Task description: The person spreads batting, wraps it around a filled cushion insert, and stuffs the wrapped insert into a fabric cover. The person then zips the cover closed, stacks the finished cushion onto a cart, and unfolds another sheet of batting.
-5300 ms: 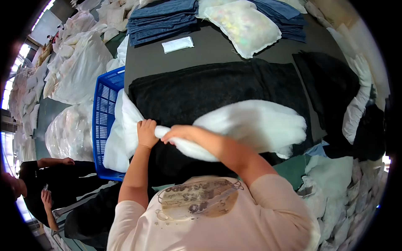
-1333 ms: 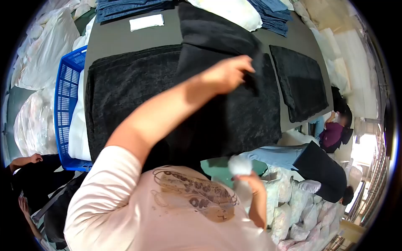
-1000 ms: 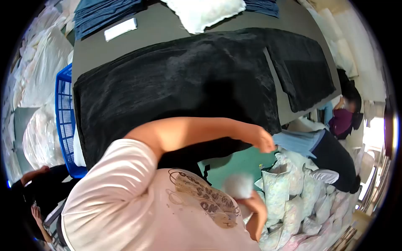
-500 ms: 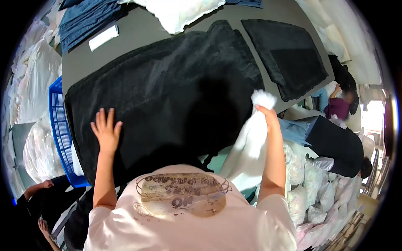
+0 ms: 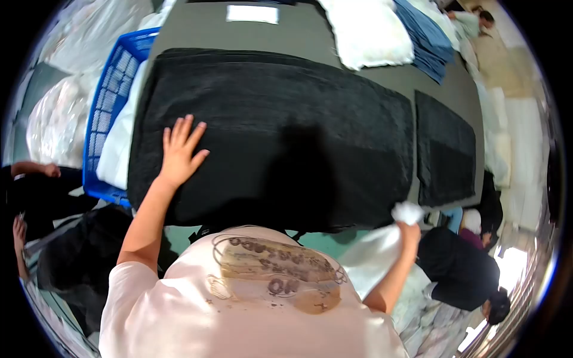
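My left hand (image 5: pixel 181 154) lies flat with fingers spread on a large dark fabric piece (image 5: pixel 239 113), black and velvety, in the head view. The fabric looks layered along its far edge, and a shadow falls over its middle. At the fabric's near right corner, my right hand (image 5: pixel 409 234) is closed on a white cloth (image 5: pixel 376 253). A bunched tuft sticks out above the fist, and the remainder hangs down beside my body. A smaller black fabric piece (image 5: pixel 444 149) lies to the right of the large one.
A blue plastic basket (image 5: pixel 106 113) with white material stands left of the grey table (image 5: pixel 197 36). Beyond the fabric are a white label-like slip (image 5: pixel 252 14), a white fluffy piece (image 5: pixel 370 36) and folded blue cloth (image 5: pixel 424 39). Other people are at both sides.
The camera view has turned and shifted. The large fabric's far edge, bulging before, now lies smoother. My right hand, still gripping the white cloth, is lower beside the fabric; my left stays spread on it.
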A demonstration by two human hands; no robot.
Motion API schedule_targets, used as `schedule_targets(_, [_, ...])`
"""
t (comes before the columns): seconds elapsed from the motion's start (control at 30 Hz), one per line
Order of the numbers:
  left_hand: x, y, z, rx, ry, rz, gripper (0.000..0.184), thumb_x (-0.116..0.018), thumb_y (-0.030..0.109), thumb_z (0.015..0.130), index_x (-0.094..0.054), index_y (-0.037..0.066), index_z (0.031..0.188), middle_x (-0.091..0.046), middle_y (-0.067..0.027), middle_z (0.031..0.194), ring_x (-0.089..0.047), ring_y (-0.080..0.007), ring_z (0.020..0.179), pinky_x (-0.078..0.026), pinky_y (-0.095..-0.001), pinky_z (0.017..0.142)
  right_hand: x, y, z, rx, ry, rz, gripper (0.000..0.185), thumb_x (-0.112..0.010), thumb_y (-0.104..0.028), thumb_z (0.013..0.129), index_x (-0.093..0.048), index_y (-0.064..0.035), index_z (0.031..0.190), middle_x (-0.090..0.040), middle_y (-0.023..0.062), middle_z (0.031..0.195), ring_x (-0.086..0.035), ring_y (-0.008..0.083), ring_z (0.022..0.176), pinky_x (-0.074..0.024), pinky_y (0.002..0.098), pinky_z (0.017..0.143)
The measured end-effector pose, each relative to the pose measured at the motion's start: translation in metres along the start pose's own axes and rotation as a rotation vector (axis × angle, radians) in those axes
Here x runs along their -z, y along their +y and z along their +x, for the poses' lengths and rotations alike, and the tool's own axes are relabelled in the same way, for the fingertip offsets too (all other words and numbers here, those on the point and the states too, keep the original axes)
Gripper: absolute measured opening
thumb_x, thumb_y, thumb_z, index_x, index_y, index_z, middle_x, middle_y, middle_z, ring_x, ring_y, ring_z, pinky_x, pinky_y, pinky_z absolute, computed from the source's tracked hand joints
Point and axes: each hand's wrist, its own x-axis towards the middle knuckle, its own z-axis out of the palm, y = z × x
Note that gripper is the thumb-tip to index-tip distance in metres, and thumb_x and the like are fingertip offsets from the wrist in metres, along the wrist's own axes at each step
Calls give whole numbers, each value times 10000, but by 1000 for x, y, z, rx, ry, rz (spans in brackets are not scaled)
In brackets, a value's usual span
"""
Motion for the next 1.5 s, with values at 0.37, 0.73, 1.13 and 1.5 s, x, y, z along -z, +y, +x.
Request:
schedule_targets(0.37, [11,-39,-46,36,-8,-178,562,-642,298,896,-523,183,1433,-338,-70,1592,-277,-260,1482,-124,-550,1201,49,-339,-159,549,-462,560,585,-758,-77,761,-578,48,1303,-647,106,1224,-605,187,1112,-471,331,969])
schedule_targets(0.73, [11,-48,-48,33,58,-292,498,-681,248,881,-588,164,1362,-408,-56,1547,-324,-247,1456,-159,-543,1200,-116,-587,18,1070,15,140,1025,-783,-538,767,-372,130,1427,-466,341,1417,-471,407,1336,-370,415,1119])
schedule_targets(1.13, [14,-40,-42,46,53,-239,491,-661,233,860,-603,153,1341,-407,-66,1548,-335,-254,1449,-154,-544,1197,-84,-315,-65,745,227,10,483,-744,-290,858,-638,17,1216,-683,234,1096,-673,380,992,-527,393,870])
schedule_targets(1.5, [6,69,11,326,27,-1285,542,-682,131,883,-504,43,1387,-593,-148,1200,-622,-245,886,-525,-323,818,-185,-345,-200,1068,-542,-22,404,-666,-174,889,-537,-23,1241,-557,226,1290,-605,405,1083,-505,479,916])
